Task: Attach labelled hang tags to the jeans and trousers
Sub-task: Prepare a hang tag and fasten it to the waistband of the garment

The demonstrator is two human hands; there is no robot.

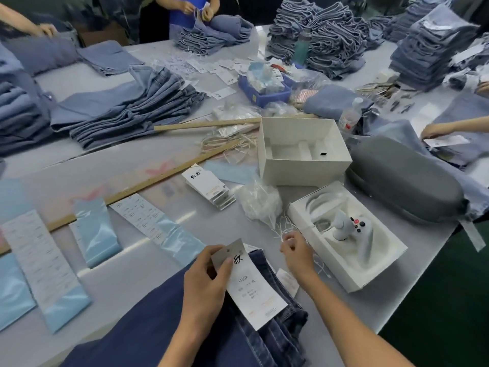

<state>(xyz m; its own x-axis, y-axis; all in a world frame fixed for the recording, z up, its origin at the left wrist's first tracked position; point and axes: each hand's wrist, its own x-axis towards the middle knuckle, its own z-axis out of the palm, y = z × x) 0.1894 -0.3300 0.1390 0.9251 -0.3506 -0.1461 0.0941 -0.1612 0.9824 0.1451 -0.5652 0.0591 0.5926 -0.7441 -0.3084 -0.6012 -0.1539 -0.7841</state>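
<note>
Right up close there's a pair of dark jeans [201, 327] spread over the near edge of the table [148, 284], cut off by the bottom of the shot. The left hand [205, 278] pinches a white hang tag [251, 284] between thumb and fingers, holding it over the jeans; the tag reads "1103#" and "XL", the smaller print is too fuzzy to read. The right hand [296, 251] has its fingers curled in a pinch on some thin white string [284, 229] just beside the tag. Can't really tell where the string ends.

To the right sits a shallow white tray [381, 266] with a white game controller [352, 234] nestled in its moulded insert. Left of the hands are long label sheets [39, 258] with blue backing, print unreadable. Past the hands: a small stack of spare tags [209, 188], a crumpled clear bag [259, 200], then an open white box [304, 168] with only an empty divider insert showing. A grey zip case [404, 186] lies beside it, and a long wooden ruler [158, 181] crosses the table.

Further back, a blue bin [264, 94] holds bagged stuff I can't make out. Stacks of folded light jeans [328, 35] ring the far side, with other people's hands partly cut off at the edges.
</note>
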